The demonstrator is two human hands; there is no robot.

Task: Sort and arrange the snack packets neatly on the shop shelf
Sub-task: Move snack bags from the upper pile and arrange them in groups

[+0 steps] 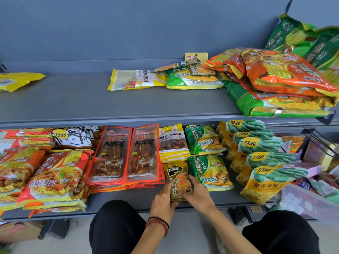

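We pinch the near end of the gold packet with our left hand and right hand; it lies front-to-back on the lower shelf between red skewer packs and green noodle bags.

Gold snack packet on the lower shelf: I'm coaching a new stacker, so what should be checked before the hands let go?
1. Grip: left hand and right hand both hold the gold packet: ok.
2. Slot: it sits between the red skewer packets and a green noodle packet: ok.
3. Label facing up: ok.
4. Front edge inside the lower shelf lip: cannot tell, hands cover it.
5. Sorting of the upper-shelf pile: not ok, a jumbled heap.
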